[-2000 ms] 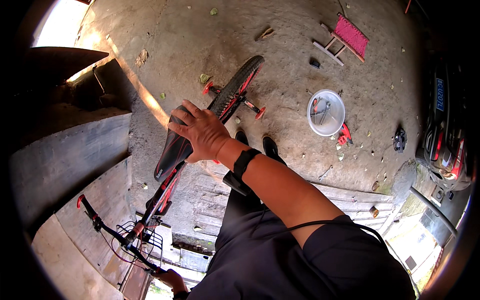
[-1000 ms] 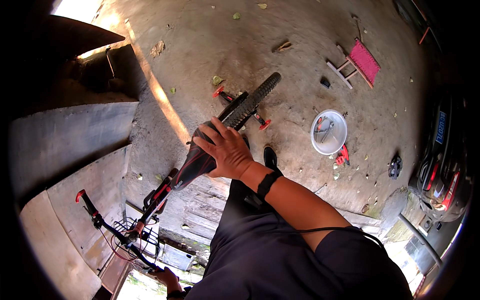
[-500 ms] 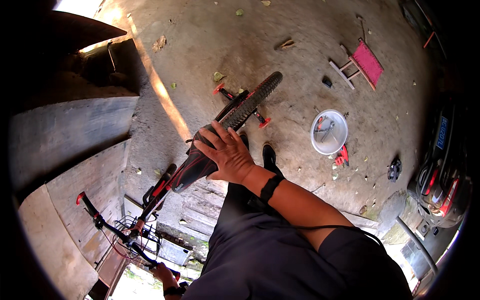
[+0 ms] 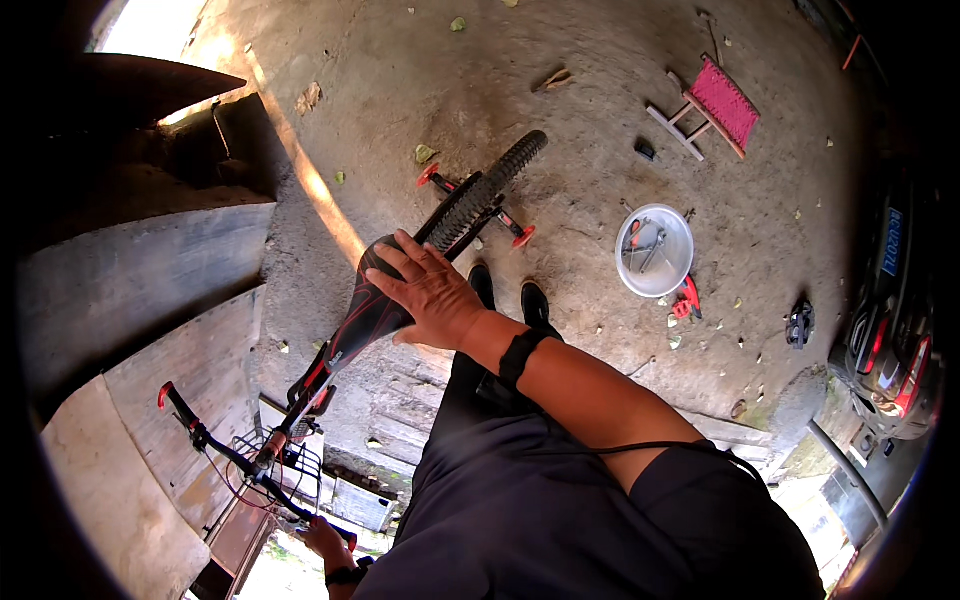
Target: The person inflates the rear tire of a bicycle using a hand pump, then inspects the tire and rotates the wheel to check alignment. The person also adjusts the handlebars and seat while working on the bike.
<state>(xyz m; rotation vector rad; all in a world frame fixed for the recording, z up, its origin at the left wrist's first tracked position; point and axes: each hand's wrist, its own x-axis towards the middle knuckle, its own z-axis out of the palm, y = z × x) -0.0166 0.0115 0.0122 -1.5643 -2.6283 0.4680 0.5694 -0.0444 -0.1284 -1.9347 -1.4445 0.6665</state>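
Note:
My right hand (image 4: 425, 285) lies spread over the black saddle (image 4: 365, 315) of a red-and-black bicycle, fingers apart on its top. My left hand (image 4: 325, 535) is wrapped round a grip of the handlebar (image 4: 240, 460) at the lower edge, beside a wire basket (image 4: 305, 455). The rear tyre (image 4: 510, 165) points away from me, with small red-wheeled stabilisers (image 4: 522, 235) on either side of it. My feet in black shoes stand just right of the bicycle.
A tub of tools (image 4: 680, 250), a red tool (image 4: 688, 300), a pink folding stool (image 4: 725, 105) and a small black object lie on the concrete floor. A parked vehicle (image 4: 890, 330) is at the far right. Concrete slabs (image 4: 150, 270) rise along the left.
The saddle and rear wheel sit a little further right than two seconds ago and slightly higher in view than half a second ago. Both hands keep their places; the whole view has shifted slightly.

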